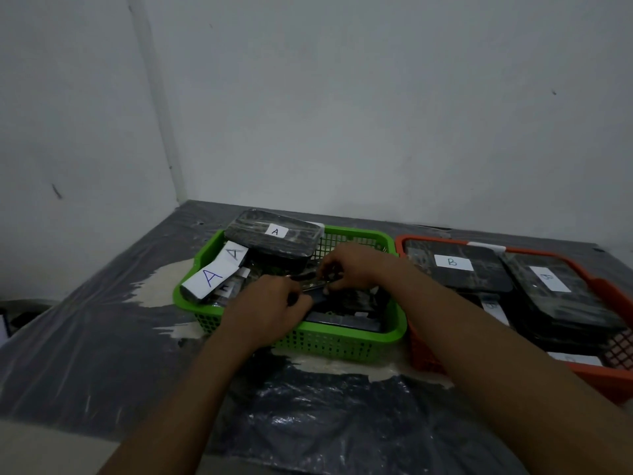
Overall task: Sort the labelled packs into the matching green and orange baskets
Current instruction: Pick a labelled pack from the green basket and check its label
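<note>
Pack (319, 296): dark and wrapped in plastic. It sits low inside the green basket, between the two hands. I cannot see its label.
Left hand (270, 303): fingers are curled and pinch the near left end of the pack.
Right hand (349, 267): fingers are curled and pinch the far right end of the pack.
Green basket (342, 332): in the middle of the table, just beside the orange basket.
Top A pack (274, 240): tilted, resting on the back left rim of the green basket. Its white label says A.
Left A pack (212, 279): sticks up over the left rim, with a big blue A on white paper.
Orange basket (599, 375): on the right.
B packs (459, 269): two lie side by side on top in the orange basket, each with a white B label. More dark packs lie under them.
Table (308, 406): covered with a dark shiny sheet, with pale patches near the green basket.
Wall (376, 97): plain and white, behind the table.
</note>
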